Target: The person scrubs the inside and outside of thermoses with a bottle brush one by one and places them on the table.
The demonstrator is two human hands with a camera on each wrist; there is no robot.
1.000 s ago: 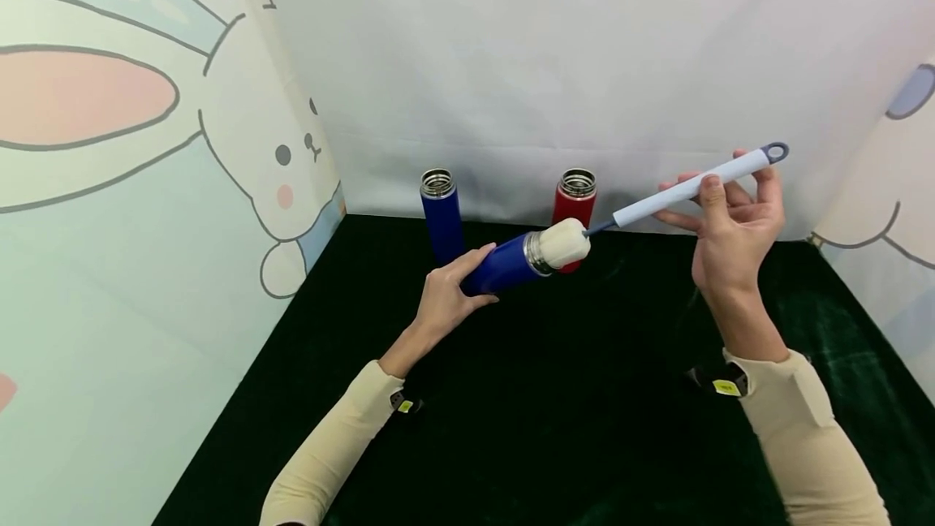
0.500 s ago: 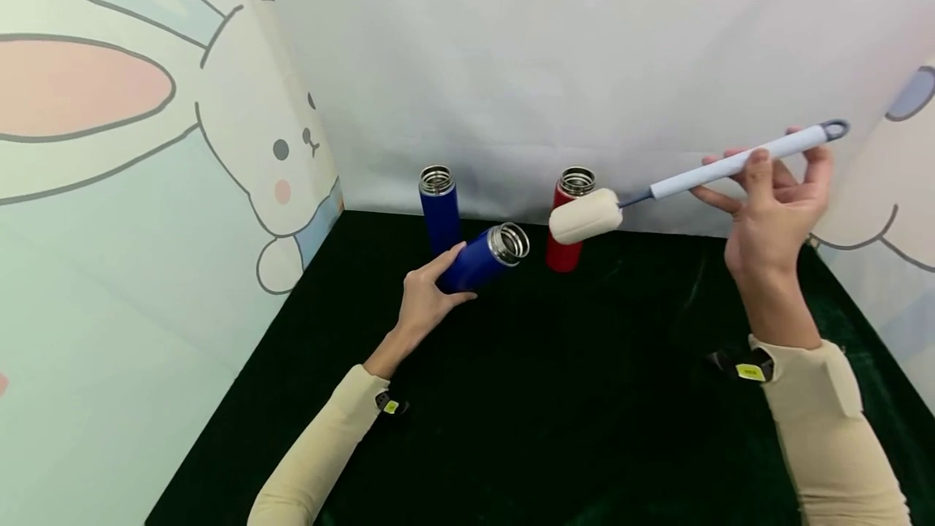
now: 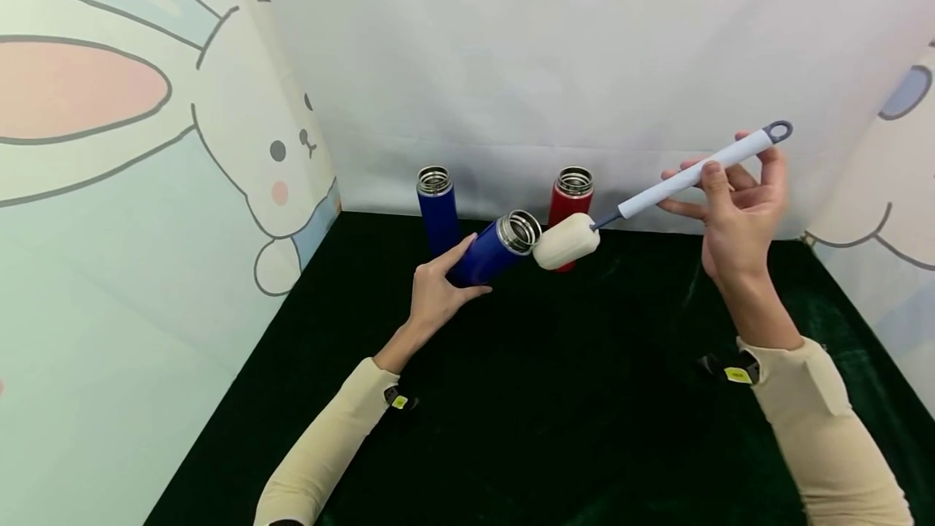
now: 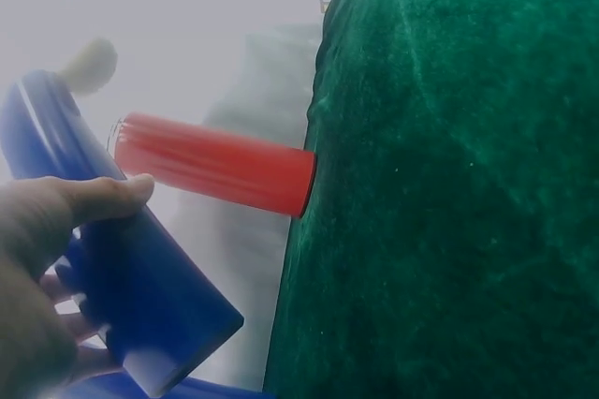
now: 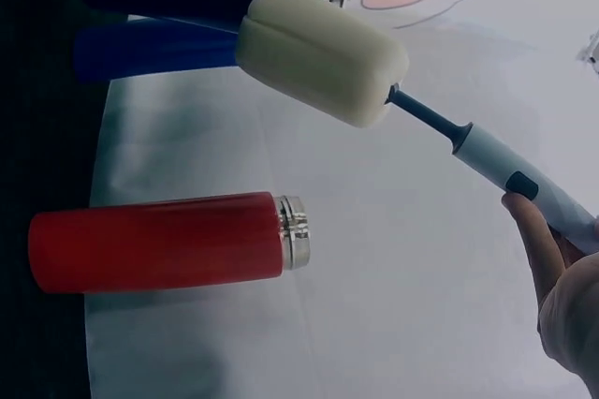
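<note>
Left wrist tag (image 3: 399,402): yellow, any print too small for me to read.
Right wrist tag (image 3: 738,375): yellow as well, and I can't make it out either.
Brush (image 3: 661,191): a dark oval (image 5: 521,184) on the handle, no legible lettering.
Held blue bottle (image 3: 484,258): no readable brand.
Standing blue bottle (image 3: 439,216): nothing readable.
Red bottle (image 3: 570,204): no readable words or numbers.

Just beyond the left hand (image 3: 436,292) stands an open-topped blue bottle (image 3: 438,222). A red bottle (image 3: 570,204) stands upright between that hand and the right hand (image 3: 739,222), farther back. Green cloth (image 3: 570,404) spreads below both; beyond them rises a pale backdrop (image 3: 584,55), with a cartoon rabbit (image 3: 244,136) leftward.
</note>
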